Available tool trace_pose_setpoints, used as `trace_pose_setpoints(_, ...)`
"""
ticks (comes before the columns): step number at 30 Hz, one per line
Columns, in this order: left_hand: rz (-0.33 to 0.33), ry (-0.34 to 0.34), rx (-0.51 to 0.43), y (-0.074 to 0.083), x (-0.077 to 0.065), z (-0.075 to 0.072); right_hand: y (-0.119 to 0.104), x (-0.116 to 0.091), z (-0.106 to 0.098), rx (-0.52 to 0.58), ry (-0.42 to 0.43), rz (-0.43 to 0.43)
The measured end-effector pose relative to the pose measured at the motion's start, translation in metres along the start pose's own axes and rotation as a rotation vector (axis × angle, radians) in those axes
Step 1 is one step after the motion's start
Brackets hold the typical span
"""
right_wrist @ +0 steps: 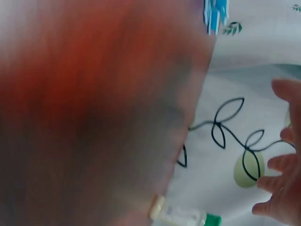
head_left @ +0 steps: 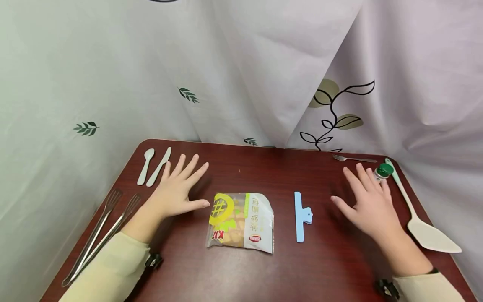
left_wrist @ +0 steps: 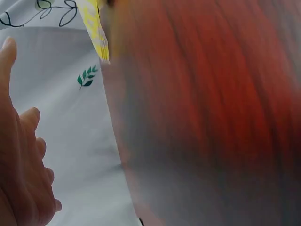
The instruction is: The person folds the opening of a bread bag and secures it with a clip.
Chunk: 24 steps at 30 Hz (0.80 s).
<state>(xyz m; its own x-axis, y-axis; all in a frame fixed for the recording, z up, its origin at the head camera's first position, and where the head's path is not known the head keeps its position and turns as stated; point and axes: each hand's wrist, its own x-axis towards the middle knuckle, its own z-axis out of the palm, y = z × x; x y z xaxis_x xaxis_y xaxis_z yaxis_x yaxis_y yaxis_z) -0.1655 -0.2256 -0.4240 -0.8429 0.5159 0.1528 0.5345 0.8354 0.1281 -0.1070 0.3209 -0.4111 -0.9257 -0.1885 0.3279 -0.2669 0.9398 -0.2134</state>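
Observation:
Palm down with fingers spread, my left hand (head_left: 178, 191) is over the left side of the table, its thumb pointing at a snack bag. That bag (head_left: 241, 222), clear and yellow on one side and white on the other, lies flat at mid-table. To its right lies a light blue bag clip (head_left: 302, 217). My right hand (head_left: 370, 201), also with fingers spread, is right of the clip and holds nothing. Its outer fingers overlap a small green-capped bottle (head_left: 384, 170) in the head view. Both the bag (left_wrist: 96, 33) and the clip (right_wrist: 215, 14) show at the wrist views' upper edges.
At the left lie a white spoon (head_left: 145, 167), a white knife (head_left: 159, 167) and metal tongs (head_left: 92, 239). A fork (head_left: 354, 159) lies at the back right, and a white spatula (head_left: 430, 235) runs along the right edge. A patterned curtain (head_left: 241, 75) hangs behind the table.

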Motion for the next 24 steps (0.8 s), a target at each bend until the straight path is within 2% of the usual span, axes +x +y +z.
trace_pose_setpoints(4,0.019,-0.015,-0.034,0.009,0.005,0.01,-0.012,-0.001,0.015,0.125,0.103,0.0)
trace_pose_setpoints(9,0.067,-0.018,-0.09,0.024,0.013,0.019,-0.029,0.0,0.03,0.199,0.105,-0.026)
trace_pose_setpoints(17,0.116,-0.042,-0.169,0.042,0.025,0.037,-0.051,0.005,0.047,0.217,0.115,-0.054)
trace_pose_setpoints(24,0.131,-0.118,-0.32,0.054,0.029,0.048,-0.069,0.009,0.061,0.189,0.109,-0.101)
